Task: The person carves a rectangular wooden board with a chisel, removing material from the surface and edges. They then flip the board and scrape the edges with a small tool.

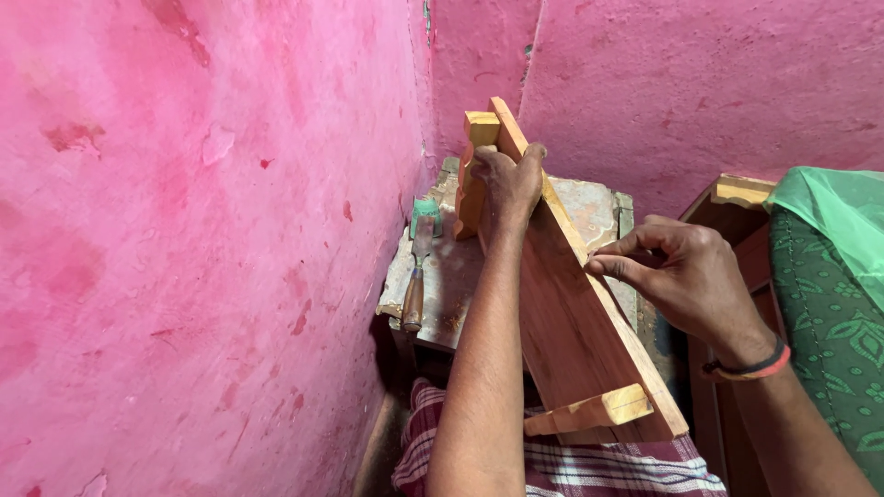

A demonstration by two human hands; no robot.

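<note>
A long reddish wooden board (571, 340) with a carved yellow bracket at each end stands on edge, slanting from a small worktable down to my lap. My left hand (508, 184) grips its far end, next to the upper bracket (475, 175). My right hand (677, 271) pinches the board's top edge near the middle with thumb and forefinger; a red and black band sits on that wrist. The lower bracket (589, 411) points toward me.
A chisel (416, 276) with a wooden handle lies on the worn worktable (442, 304), beside a small green object (425, 213). Pink walls close in on the left and behind. Dark wooden furniture (737, 198) and green cloth (829, 276) stand at the right.
</note>
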